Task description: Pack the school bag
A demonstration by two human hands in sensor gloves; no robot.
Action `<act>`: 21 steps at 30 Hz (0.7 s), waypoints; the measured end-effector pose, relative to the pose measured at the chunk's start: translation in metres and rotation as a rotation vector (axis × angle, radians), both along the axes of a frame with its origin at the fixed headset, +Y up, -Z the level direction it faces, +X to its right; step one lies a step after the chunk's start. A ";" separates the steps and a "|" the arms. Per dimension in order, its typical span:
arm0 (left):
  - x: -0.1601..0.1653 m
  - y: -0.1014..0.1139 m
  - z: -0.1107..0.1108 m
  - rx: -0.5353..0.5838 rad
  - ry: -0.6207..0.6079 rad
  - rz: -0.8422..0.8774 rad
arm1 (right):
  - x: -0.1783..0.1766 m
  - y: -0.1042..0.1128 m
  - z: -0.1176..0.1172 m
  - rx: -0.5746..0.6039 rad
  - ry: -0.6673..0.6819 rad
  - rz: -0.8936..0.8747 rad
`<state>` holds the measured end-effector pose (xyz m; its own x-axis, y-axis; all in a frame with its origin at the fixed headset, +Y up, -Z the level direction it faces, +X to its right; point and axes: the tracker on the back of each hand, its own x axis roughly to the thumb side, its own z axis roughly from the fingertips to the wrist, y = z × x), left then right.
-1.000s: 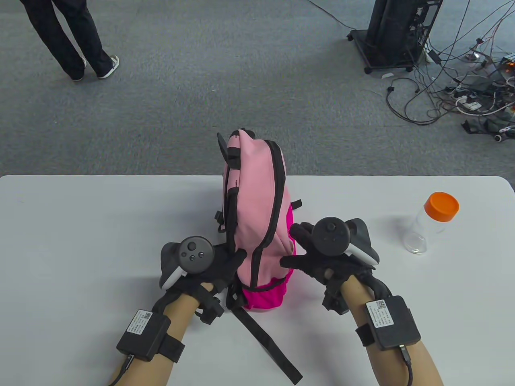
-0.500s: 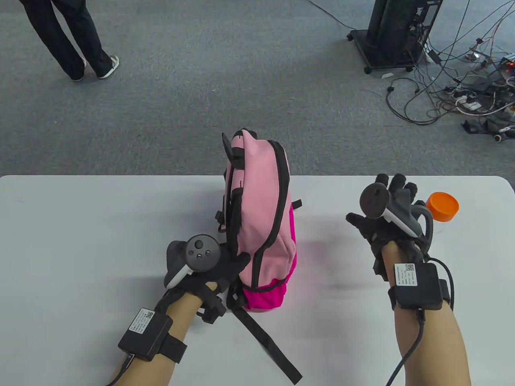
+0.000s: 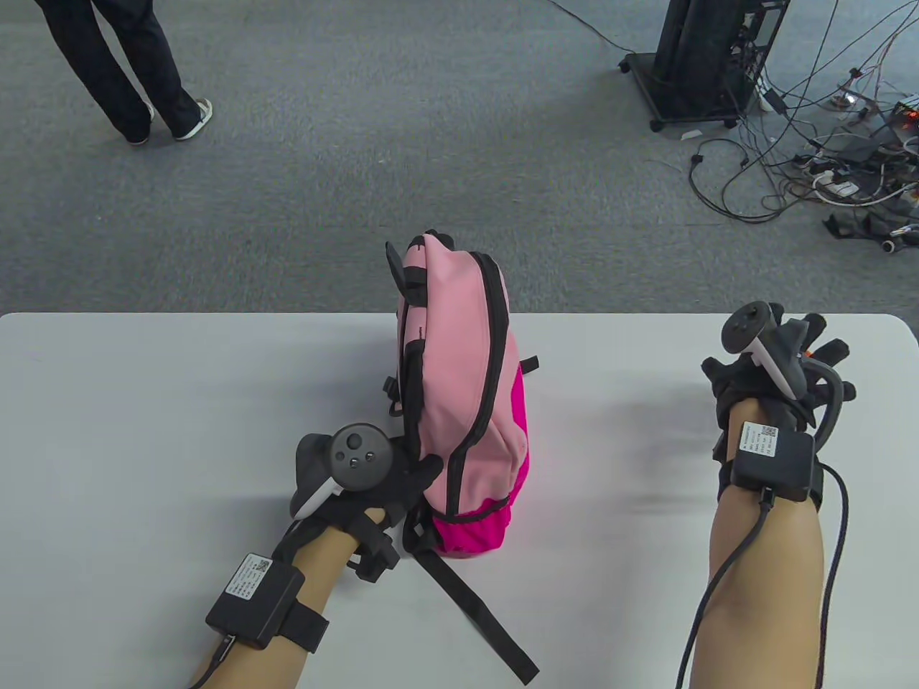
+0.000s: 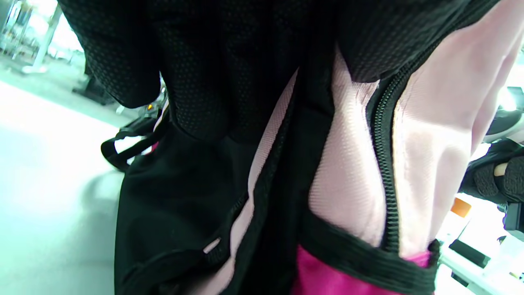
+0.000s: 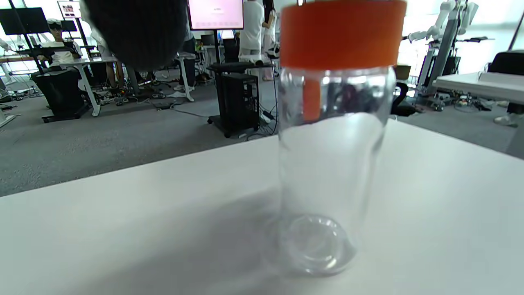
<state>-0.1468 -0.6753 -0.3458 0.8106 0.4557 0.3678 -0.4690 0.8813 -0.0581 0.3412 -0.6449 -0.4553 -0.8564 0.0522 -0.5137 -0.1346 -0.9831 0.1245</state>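
Table view: right hand point(image 3: 779, 373) hides bottle point(image 5: 331, 155), grasp unclear; left hand point(image 3: 373, 481) grips backpack point(image 3: 459, 387).

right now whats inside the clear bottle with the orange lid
Nothing shows through the clear bottle in the right wrist view: its bottom looks bare. The orange lid hides the very top.

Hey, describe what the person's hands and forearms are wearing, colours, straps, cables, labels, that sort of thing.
Both the left hand and the right hand wear black sensor gloves. A dark grey, controller-like tracker with a round top and white trim sits on the back of each. Forearms are bare, no sleeves. Each wrist has a black box on a black strap, bearing a white label with a QR-style code and trailing a black cable.
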 end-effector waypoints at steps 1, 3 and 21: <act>0.000 0.000 0.000 -0.001 0.001 0.001 | 0.001 -0.008 0.000 -0.027 -0.007 -0.051; -0.001 0.000 0.000 -0.021 0.000 0.012 | -0.003 -0.017 0.000 -0.019 0.004 -0.022; -0.004 -0.002 0.000 -0.078 0.022 0.013 | -0.008 0.010 0.018 -0.038 0.092 0.172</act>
<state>-0.1506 -0.6770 -0.3458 0.8118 0.4928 0.3132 -0.4823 0.8683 -0.1160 0.3335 -0.6346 -0.4369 -0.8945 -0.1174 -0.4313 0.0492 -0.9849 0.1661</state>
